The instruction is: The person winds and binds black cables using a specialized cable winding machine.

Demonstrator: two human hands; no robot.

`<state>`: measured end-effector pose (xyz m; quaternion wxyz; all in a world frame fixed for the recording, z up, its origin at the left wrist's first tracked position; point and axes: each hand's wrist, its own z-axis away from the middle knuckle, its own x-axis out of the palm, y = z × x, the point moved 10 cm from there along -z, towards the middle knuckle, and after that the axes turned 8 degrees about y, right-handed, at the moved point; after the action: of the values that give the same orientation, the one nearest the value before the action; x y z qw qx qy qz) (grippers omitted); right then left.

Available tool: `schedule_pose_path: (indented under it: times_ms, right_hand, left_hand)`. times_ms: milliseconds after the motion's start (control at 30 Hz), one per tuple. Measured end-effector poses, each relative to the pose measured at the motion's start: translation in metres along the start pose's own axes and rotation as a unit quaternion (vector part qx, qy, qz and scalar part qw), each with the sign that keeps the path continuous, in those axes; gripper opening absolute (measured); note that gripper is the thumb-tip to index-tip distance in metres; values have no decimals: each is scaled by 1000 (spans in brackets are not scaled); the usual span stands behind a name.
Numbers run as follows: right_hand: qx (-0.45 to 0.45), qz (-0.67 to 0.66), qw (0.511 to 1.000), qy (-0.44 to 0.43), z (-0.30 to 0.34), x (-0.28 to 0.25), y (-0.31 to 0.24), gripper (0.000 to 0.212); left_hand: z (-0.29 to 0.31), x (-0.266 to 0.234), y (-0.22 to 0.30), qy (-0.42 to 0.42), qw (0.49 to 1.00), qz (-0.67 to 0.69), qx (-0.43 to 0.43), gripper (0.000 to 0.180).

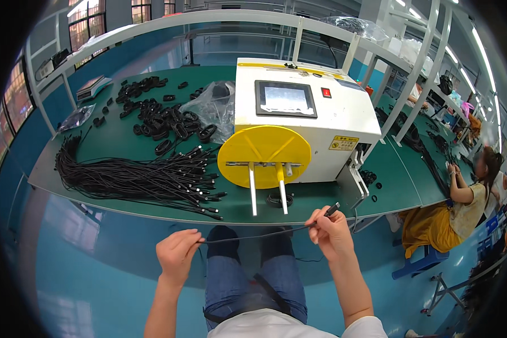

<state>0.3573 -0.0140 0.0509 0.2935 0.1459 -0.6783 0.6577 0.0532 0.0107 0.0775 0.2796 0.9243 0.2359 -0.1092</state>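
A black cable point(253, 237) with a plug at its end runs between my two hands, above my lap and short of the table edge. My left hand point(177, 253) pinches it on the left. Closed near the plug, my right hand point(329, 231) grips the other end, and the plug pokes out past the fingers. Just beyond stands a white winding machine point(327, 132) with a yellow disc point(265, 146) on its front. Two prongs point(252, 188) stick out of the disc toward me. One coiled black cable point(279, 200) lies under them.
A large bundle of straight black cables point(129, 174) lies on the green table point(208, 76) at the left, plugs pointing right. Behind it are many coiled cables point(163, 121) and a clear plastic bag point(214, 107). Another person point(462, 191) sits at the right, handling cables.
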Motion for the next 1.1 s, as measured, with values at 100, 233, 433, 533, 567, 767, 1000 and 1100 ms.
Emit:
schedule_pose_path:
  times_ms: [100,233,433,533,567,767,1000,1100]
  right_hand:
    - [-69,66,995,9,-5,11,-2,5]
    - [-31,128,989,-59,3,65,18,9]
    - [-119,125,985,-20,-13,50,-15,10]
    - [-226,243,941,60,-29,28,-27,7]
    - [-274,302,907,103,-32,18,-32,6]
    - [-466,522,707,104,-51,25,-21,9]
    - [-444,563,688,111,-84,14,-19,11]
    - [-452,574,673,111,-84,20,-23,11]
  left_hand:
    - [22,36,-26,-255,958,-14,-132,14]
    - [32,78,16,-386,833,295,-264,10]
    - [-62,83,43,-239,938,216,-128,6]
    - [-104,93,63,-204,976,72,14,7]
    - [-110,107,63,-208,975,75,18,7]
    - [-129,152,59,-154,983,-21,97,8]
    - [-132,164,55,-140,985,-39,96,9]
    - [-132,166,55,-143,984,-46,99,10]
